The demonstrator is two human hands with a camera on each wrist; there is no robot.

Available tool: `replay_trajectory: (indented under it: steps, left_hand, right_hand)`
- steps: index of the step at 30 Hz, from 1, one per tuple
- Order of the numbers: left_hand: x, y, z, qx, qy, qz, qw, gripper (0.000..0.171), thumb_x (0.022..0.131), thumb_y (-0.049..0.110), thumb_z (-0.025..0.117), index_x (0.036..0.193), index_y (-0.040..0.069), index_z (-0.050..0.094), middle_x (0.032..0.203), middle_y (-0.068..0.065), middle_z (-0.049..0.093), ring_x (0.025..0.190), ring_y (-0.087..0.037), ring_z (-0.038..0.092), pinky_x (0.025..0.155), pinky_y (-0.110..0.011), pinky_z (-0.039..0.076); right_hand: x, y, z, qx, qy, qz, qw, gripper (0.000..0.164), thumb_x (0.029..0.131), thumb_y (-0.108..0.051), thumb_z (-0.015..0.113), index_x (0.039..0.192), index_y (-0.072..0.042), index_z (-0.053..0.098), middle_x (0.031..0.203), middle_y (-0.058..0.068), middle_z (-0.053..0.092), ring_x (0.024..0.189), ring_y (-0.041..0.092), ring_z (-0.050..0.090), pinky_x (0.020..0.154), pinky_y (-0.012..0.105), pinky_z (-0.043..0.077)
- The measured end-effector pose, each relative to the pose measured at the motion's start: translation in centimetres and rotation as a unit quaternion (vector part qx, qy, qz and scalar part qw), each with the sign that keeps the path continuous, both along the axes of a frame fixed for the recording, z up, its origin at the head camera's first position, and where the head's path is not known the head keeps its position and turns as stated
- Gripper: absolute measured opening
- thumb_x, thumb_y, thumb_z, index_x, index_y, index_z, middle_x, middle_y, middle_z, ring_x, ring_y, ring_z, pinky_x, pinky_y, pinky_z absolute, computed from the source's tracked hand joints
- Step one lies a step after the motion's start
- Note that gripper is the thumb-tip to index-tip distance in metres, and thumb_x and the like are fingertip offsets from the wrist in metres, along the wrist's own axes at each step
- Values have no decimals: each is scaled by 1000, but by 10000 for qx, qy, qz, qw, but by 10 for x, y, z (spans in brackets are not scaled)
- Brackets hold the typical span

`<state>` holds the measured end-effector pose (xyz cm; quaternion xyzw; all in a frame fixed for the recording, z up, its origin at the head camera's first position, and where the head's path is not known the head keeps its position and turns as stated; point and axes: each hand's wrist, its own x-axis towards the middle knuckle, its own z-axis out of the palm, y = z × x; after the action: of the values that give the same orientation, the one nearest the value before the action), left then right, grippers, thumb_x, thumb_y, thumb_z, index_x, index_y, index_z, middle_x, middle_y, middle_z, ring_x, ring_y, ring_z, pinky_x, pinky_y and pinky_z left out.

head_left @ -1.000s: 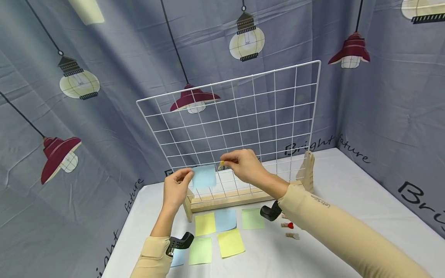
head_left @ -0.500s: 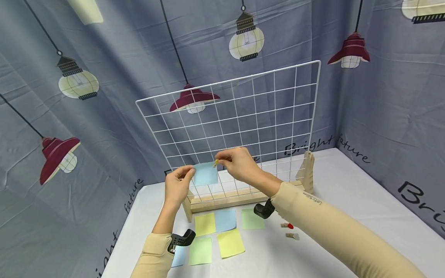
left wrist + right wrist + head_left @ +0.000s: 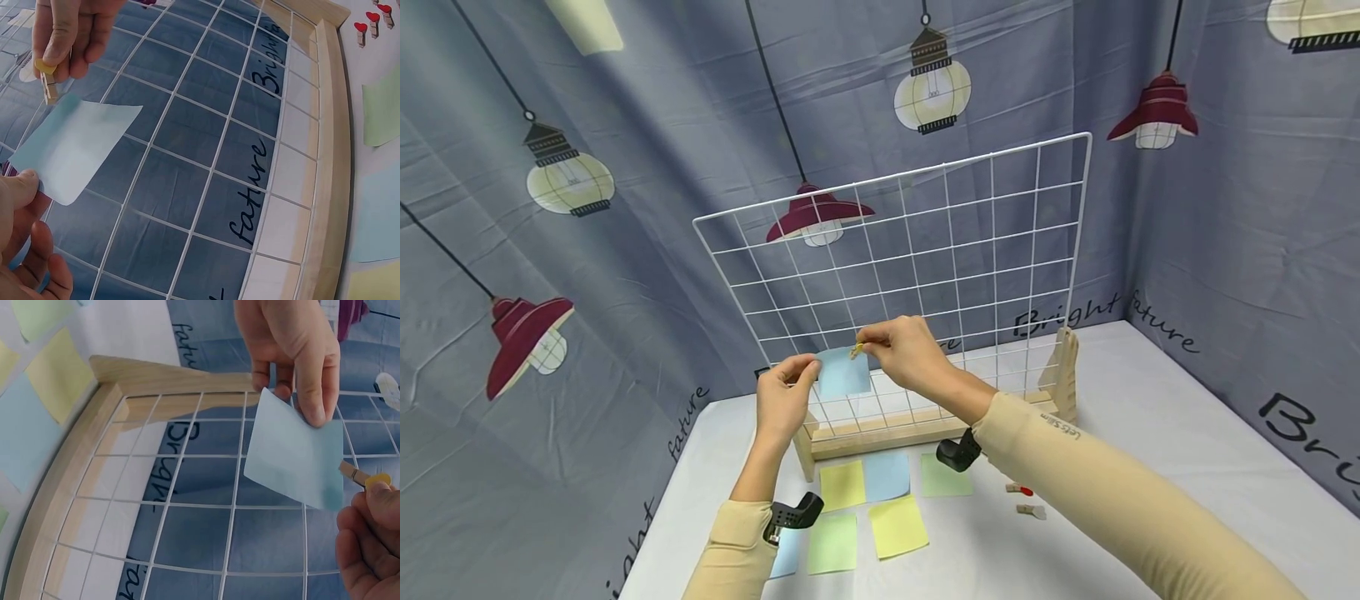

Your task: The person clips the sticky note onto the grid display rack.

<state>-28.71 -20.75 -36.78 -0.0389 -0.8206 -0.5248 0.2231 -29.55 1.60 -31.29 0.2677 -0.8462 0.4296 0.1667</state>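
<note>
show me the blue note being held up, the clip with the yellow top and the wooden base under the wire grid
Held blue note (image 3: 844,374): head view, middle of its face
Yellow-topped clip (image 3: 48,82): left wrist view, its wooden body
Wooden base (image 3: 887,435): head view, the long front bar

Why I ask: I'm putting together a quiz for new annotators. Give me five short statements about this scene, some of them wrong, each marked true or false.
1. The left hand holds a blue note. True.
2. The right hand pinches a clothespin. True.
3. That clothespin is decorated in red. False: its heart is yellow.
4. A white wire grid stands in a wooden base. True.
5. All the notes in view are green. False: yellow notes and other blue notes lie on the white table with the green notes.
</note>
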Motion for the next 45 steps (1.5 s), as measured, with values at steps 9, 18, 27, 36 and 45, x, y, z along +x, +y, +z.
replay_trajectory:
  steps: [9,18,27,36,45]
  left_hand:
    - [-4,1,5,-61,132,18,9999,19,97,22,73,110,9,79,100,-12,77,83,-10,62,68,-20,47]
    - [-6,1,8,17,44,65,10000,20,98,25,73,111,10,78,97,-8,76,80,-11,58,65,-21,44]
    - [-7,2,11,62,65,62,9999,21,98,23,72,112,8,78,100,-11,76,80,-10,58,66,-20,45]
    - [-8,3,15,57,143,74,9999,21,98,22,73,112,8,78,102,-13,77,84,-12,62,70,-20,47]
    - [-9,7,16,107,95,92,9999,21,98,23,72,111,8,78,102,-13,77,86,-11,62,72,-20,48]
  right_hand:
    - [-5,-5,6,-88,286,-74,9995,13,96,-7,71,97,-11,83,101,7,81,60,7,55,52,19,39]
    - [-7,-10,14,-124,459,-138,9988,13,96,-6,71,100,-8,83,99,9,81,63,10,62,55,19,45]
    - [-8,-15,18,25,716,-305,9970,14,96,-6,70,96,-11,84,95,5,81,84,17,76,66,24,57]
    - [-9,-19,21,95,1000,-492,9937,14,95,-6,71,95,-10,84,94,5,81,88,22,78,72,31,61]
    - [-7,-23,23,401,937,-765,9918,14,96,-8,71,97,-13,84,95,2,81,90,20,78,75,34,61]
